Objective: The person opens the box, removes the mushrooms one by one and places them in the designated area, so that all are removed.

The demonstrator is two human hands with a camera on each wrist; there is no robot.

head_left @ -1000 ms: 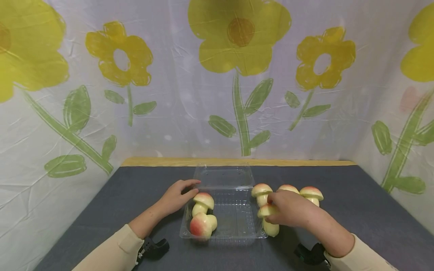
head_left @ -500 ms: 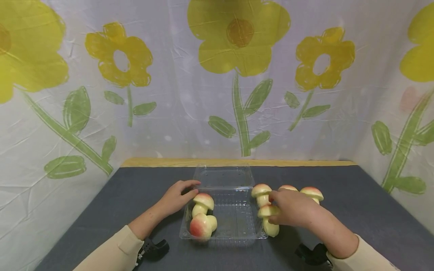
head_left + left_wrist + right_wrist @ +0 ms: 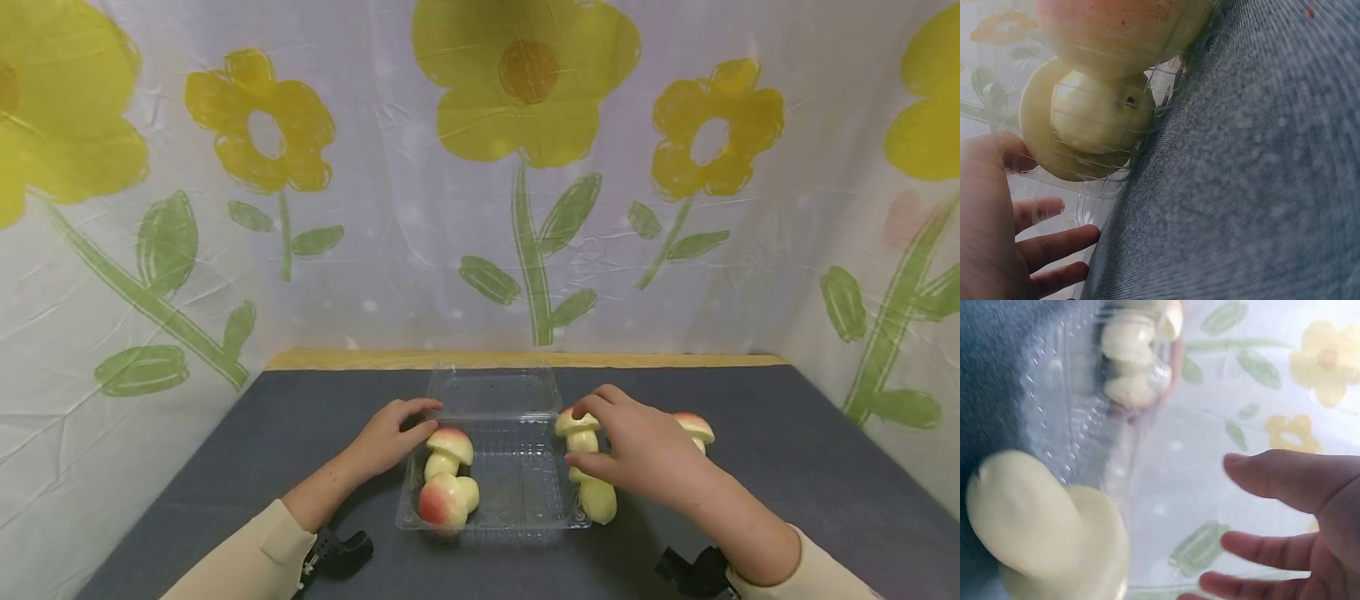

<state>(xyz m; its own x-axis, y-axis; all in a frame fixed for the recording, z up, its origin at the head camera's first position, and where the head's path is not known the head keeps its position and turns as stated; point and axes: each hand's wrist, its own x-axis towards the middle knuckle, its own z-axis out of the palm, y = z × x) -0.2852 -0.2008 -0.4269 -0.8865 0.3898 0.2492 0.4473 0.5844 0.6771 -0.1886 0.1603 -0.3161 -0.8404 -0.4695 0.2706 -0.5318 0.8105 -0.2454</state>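
A clear plastic clamshell box [image 3: 517,487] lies with its lid [image 3: 495,390] folded back. Two toy mushrooms, cream with reddish caps, sit inside at its left: one farther back [image 3: 451,443], one in front [image 3: 441,502]. My left hand [image 3: 393,433] rests at the box's left back corner, its thumb against the wall in the left wrist view and the fingers [image 3: 1060,247] spread. At the box's right side stand a back mushroom [image 3: 577,427] and a front mushroom [image 3: 598,502], the latter partly hidden. Over them hovers my right hand [image 3: 648,442], thumb and fingers apart, holding nothing.
Another mushroom [image 3: 694,427] stands farther right, partly behind the right hand. The dark cloth-covered table [image 3: 330,533] ends at a wooden strip [image 3: 360,358] at the back, with a flower-printed curtain [image 3: 390,208] behind and at both sides.
My right hand has risen away from the right front mushroom and shifted slightly back and up, its fingers spreading. The left hand and the box stay where they were.
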